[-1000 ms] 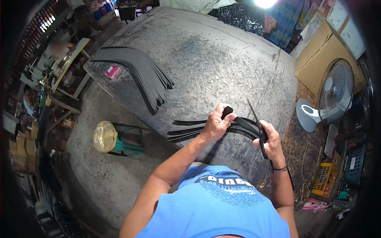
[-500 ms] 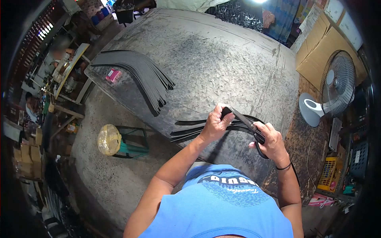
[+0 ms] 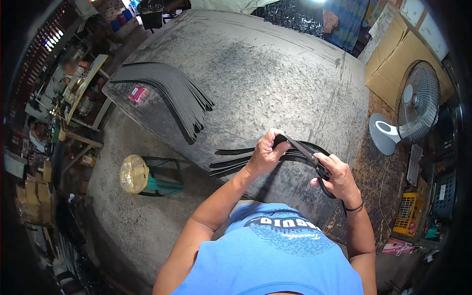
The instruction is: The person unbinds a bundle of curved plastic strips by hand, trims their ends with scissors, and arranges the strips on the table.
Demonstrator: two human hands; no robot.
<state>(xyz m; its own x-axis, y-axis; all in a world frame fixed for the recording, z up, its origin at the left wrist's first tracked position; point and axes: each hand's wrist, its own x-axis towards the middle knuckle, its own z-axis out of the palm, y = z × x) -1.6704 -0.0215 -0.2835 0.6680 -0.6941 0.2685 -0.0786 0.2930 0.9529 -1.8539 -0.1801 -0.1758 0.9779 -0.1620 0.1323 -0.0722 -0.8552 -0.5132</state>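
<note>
Black scissors (image 3: 306, 152) are in my right hand (image 3: 339, 179), with its fingers around the handles and the blades pointing left. My left hand (image 3: 267, 155) pinches the end of a black strip (image 3: 280, 140), and the scissor tips are at that end. Below and behind both hands lies a small pile of dark strips (image 3: 231, 160) on the worktable (image 3: 275, 64). Farther left on the table rests a larger fanned stack of grey-black strips (image 3: 172, 83), beside a small pink packet (image 3: 138, 94).
A fan (image 3: 415, 101) and a cardboard box (image 3: 400, 61) stand at the right. A stool with a taped round seat (image 3: 134, 173) is on the floor at left. People sit near a bench (image 3: 87, 88) at far left. A yellow crate (image 3: 406, 213) stands low right.
The scissors, upright a second ago, have swung down to the left, and their tips now meet the strip end at my left hand. My left hand has stayed nearly in place.
</note>
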